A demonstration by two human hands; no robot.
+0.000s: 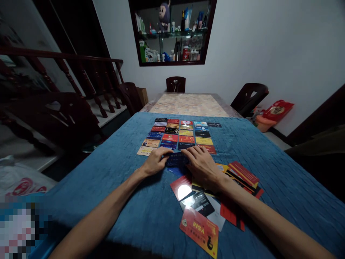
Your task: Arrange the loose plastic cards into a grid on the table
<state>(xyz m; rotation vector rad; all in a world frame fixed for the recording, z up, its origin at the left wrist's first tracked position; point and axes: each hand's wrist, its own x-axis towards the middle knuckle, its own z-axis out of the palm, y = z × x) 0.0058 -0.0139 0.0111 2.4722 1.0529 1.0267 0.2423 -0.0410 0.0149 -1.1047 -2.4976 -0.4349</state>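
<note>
two hands, left hand (pixel 155 162) and right hand (pixel 201 166), pinch a dark card (pixel 176 159) flat on the blue cloth (pixel 107 172) over the desk, below the card grid (pixel 176 135). it looks light, stiff and slick; best gripped by its edges.

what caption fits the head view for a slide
Both hands press a dark card below a card grid.

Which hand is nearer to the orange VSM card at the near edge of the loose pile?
Right. The right hand rests just beyond the loose pile, with the orange VSM card below its wrist; the left hand sits farther off, up and left of it.
</note>
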